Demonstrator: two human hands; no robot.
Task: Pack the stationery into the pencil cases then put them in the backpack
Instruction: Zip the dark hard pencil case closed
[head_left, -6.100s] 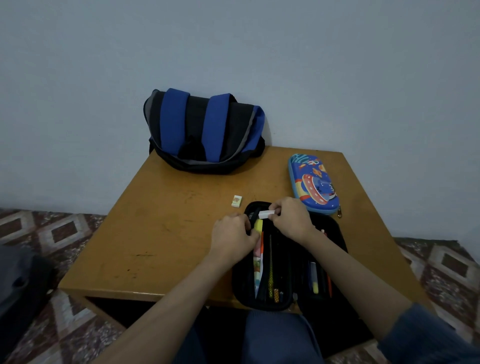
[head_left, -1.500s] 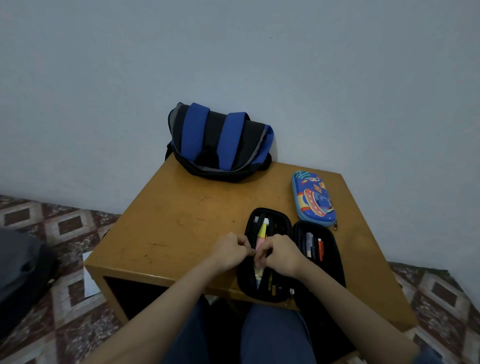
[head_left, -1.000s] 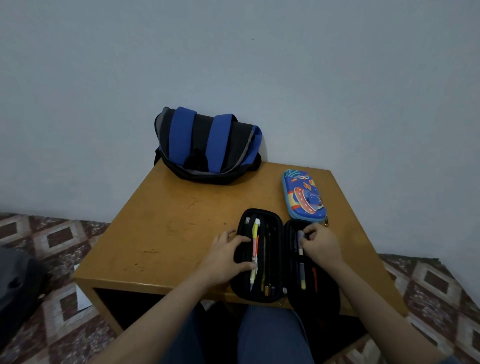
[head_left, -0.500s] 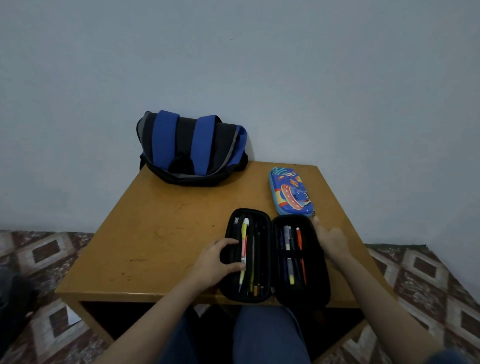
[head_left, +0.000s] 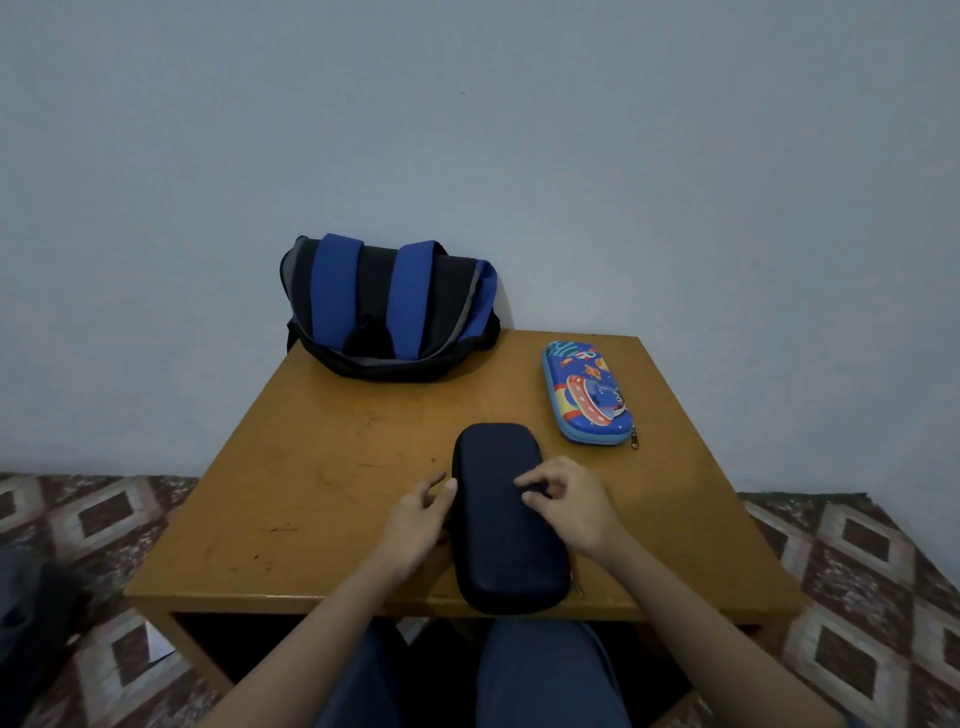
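The black pencil case (head_left: 506, 540) lies folded closed on the wooden table (head_left: 322, 488), near the front edge, its contents hidden. My left hand (head_left: 418, 525) rests against its left side with relaxed fingers. My right hand (head_left: 569, 506) lies on its lid, fingers loosely bent and touching the top. A blue pencil case (head_left: 584, 393) with a cartoon print lies zipped shut at the right back. The black and blue backpack (head_left: 387, 306) stands at the back against the wall.
The pale wall rises right behind the table. A patterned tiled floor (head_left: 852, 566) surrounds it. A dark object (head_left: 31, 618) sits on the floor at the far left. My legs are under the table's front edge.
The black case was lying open with pens showing; its right half has been folded over and it is now closed. My right hand went from the case's right edge onto the lid.
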